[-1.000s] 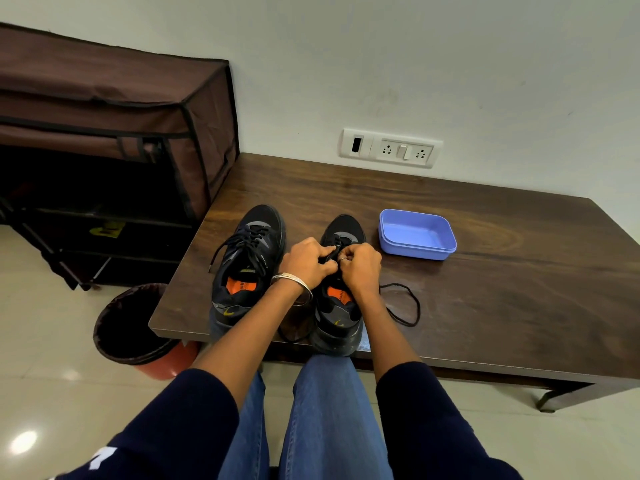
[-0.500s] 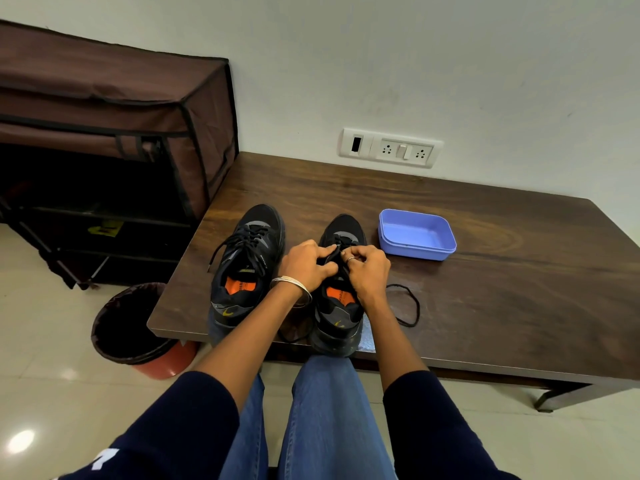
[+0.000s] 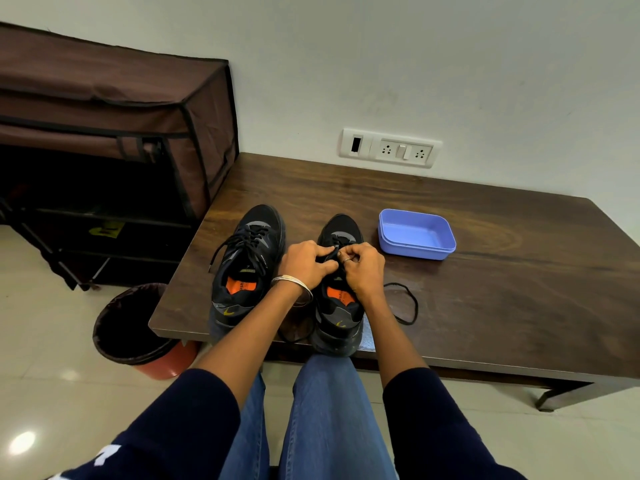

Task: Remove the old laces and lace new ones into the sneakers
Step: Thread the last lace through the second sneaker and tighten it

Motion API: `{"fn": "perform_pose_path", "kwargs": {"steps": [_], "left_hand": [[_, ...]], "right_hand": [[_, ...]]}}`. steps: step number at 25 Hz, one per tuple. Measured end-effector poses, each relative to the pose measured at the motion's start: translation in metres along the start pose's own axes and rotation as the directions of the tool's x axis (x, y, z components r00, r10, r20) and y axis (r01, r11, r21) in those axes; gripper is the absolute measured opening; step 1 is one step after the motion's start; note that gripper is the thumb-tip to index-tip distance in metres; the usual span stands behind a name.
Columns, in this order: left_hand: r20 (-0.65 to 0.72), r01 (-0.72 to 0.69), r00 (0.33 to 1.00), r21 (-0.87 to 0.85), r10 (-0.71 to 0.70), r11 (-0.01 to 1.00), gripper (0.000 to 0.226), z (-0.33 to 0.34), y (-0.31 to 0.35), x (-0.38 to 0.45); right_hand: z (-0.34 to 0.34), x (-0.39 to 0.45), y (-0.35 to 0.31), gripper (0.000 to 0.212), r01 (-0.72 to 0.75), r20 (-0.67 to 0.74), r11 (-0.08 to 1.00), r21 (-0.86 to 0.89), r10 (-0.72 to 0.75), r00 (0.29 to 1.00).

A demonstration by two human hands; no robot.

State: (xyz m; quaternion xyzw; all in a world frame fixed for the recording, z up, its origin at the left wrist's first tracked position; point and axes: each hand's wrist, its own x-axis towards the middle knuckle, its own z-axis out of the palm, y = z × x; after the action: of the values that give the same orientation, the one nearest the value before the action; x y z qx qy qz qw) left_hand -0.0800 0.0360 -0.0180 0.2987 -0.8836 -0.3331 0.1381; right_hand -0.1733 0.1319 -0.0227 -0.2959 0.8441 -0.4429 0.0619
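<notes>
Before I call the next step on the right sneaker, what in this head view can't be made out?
- Right sneaker eyelets: covered by the left hand and right hand.
- How far its lace is threaded: hidden under the fingers.
- Whether that lace is old or new: cannot tell.
- Bin contents: too dark.
- Insole print in the left sneaker: too small.
- Table right end: cut off by the frame edge.
</notes>
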Motion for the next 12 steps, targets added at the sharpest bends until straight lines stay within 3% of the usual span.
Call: {"fn": "perform_pose_path", "kwargs": {"steps": [4, 6, 8, 10, 12], "left_hand": [[0.015, 0.141, 0.989, -0.349, -0.144, 0.926, 0.02, -0.003, 0.0, 0.003], [-0.039, 0.178, 0.979, -0.338, -0.202, 0.924, 0.009, 0.001, 0.0, 0.012], [-0.078, 0.184, 0.975, -0.252, -0.209, 0.95, 0.014, 0.004, 0.004, 0.019], [-0.096, 0.173, 0.977, -0.145, -0.188, 0.974, 0.014, 0.005, 0.007, 0.024], [-0.141, 0.14, 0.978, -0.118, -0.156, 0.983, 0.02, 0.005, 0.008, 0.025]], "right_hand": [[0.005, 0.0, 0.0, 0.012, -0.018, -0.009, 1.0, -0.005, 0.018, 1.0], [0.005, -0.001, -0.003, 0.012, -0.018, 0.01, 0.999, -0.048, 0.018, 1.0], [0.001, -0.004, -0.004, 0.019, -0.013, 0.074, 0.986, -0.165, 0.025, 0.997], [-0.003, -0.01, -0.002, 0.044, 0.001, 0.105, 0.938, -0.346, 0.038, 0.994], [-0.005, -0.015, 0.0, 0.07, -0.079, 0.032, 0.895, -0.439, 0.104, 0.994]]}}
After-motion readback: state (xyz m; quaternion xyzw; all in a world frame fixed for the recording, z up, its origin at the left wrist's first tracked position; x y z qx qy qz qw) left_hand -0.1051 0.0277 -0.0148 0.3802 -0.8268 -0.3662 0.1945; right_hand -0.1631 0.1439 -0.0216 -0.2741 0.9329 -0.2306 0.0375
